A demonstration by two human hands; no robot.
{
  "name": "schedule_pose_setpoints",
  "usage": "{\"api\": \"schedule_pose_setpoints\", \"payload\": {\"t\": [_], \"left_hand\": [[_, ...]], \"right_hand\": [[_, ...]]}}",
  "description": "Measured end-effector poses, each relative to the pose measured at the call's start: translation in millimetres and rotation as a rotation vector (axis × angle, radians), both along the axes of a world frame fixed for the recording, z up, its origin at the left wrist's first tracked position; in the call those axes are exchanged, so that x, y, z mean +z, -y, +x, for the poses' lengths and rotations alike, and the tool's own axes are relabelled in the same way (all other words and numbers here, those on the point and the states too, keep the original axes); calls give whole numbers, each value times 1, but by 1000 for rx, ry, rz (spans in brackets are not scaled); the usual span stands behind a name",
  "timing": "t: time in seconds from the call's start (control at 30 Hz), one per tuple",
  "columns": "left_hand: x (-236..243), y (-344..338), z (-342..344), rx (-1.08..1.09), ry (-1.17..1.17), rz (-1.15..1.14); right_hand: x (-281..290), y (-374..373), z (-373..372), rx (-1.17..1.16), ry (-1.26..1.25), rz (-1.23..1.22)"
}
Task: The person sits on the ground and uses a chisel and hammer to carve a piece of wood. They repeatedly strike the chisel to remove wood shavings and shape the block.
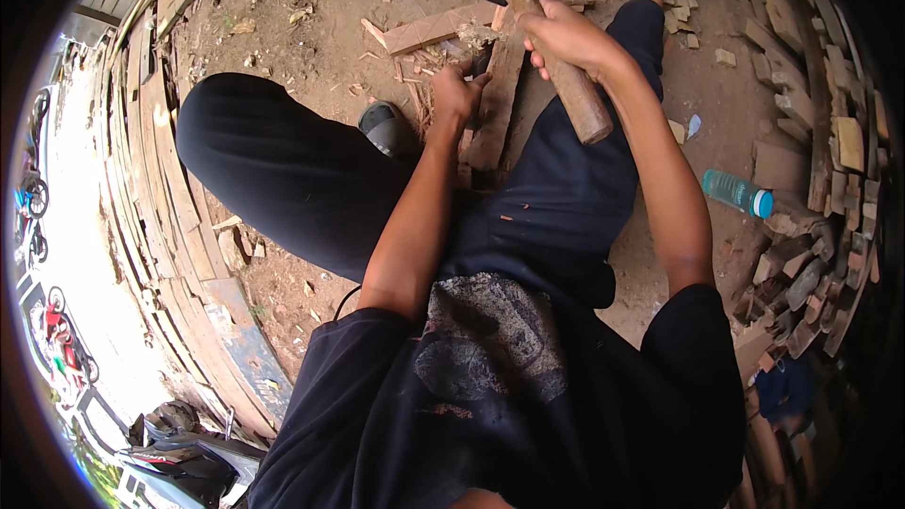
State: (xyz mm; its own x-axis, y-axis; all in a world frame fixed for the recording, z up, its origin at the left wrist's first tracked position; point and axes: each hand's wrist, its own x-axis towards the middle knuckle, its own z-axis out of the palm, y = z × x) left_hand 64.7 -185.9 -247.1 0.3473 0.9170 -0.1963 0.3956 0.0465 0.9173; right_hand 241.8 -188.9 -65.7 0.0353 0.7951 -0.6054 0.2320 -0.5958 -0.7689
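Observation:
My right hand (pixel 570 38) is closed around the wooden handle of a hammer (pixel 577 106), near its broad dark head, which is raised at the top of the view. The handle's butt end points back toward my left thigh-to-knee gap. My left hand (pixel 457 90) is lower and to the left, its fingers closed on a dark narrow tool (pixel 482 59) that is mostly hidden by the fist. Beneath it lies a long wooden beam (pixel 500 108) running between my legs. A pale, splintered piece of wood (pixel 478 35) shows just beyond the left hand.
Another plank (pixel 438 30) lies across the dirt ground beyond, with wood chips scattered around. My shoe (pixel 386 127) is left of the beam. A blue water bottle (pixel 737 192) lies on the right, before stacked wood offcuts (pixel 806 269). Long boards (pixel 170 160) line the left side.

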Motion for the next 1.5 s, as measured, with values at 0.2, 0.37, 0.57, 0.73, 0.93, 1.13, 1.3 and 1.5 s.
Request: {"api": "schedule_pose_setpoints", "payload": {"t": [0.2, 0.37, 0.57, 0.73, 0.93, 1.13, 1.3, 1.5], "left_hand": [[-20, -2, -3, 0, -14, 36], [-17, -2, 2, 0, -37, -4], [-19, -1, -4, -1, -79, 19], [-18, -1, 4, -11, -100, 1], [-12, -5, -2, -9, -133, -80], [-19, -1, 5, -18, -150, 4], [-23, -5, 2, -32, -140, -77], [-22, -2, 7, -51, -110, -8]], "right_hand": [[0, -10, 21, 181, 33, -174], [-13, -13, 11, -85, -115, 55], [-6, -14, 14, 178, -35, -231], [-17, -17, 16, 41, -9, -20], [-12, -14, 17, 175, -73, -192], [-17, -26, 21, 15, -21, 31], [-16, -8, 17, 289, 64, -229], [-33, -22, 47, 54, -133, -54]]}}
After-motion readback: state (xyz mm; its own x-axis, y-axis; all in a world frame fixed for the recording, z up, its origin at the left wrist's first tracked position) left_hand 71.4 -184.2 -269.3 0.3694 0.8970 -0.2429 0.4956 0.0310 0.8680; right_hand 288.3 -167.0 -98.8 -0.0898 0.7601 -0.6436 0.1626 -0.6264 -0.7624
